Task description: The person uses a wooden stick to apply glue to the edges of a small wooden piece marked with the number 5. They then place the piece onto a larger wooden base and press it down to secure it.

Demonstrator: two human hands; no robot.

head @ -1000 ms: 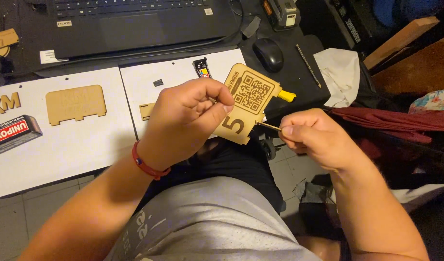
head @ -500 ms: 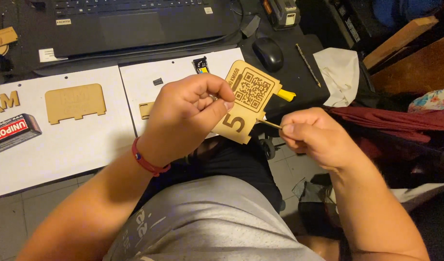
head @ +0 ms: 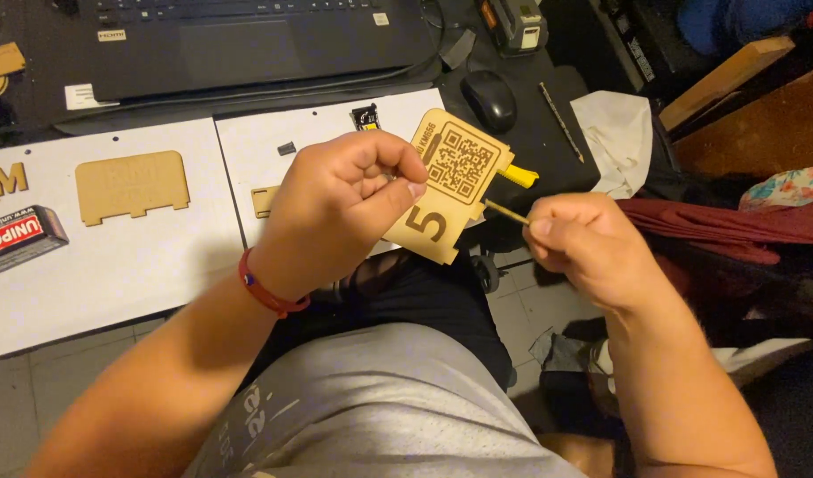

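Fingers of the left hand (head: 335, 208) are closed on a laser-cut wooden tag (head: 449, 184), held up over the lap, just off the bench (head: 114, 265) edge. Right hand (head: 588, 248) pinches a thin wooden stick (head: 505, 212), its tip touching the tag's right edge.

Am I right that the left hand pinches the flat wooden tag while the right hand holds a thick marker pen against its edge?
Not quite. In the head view the right hand holds a thin stick, not a marker pen, against the wooden tag; the left hand does pinch it.
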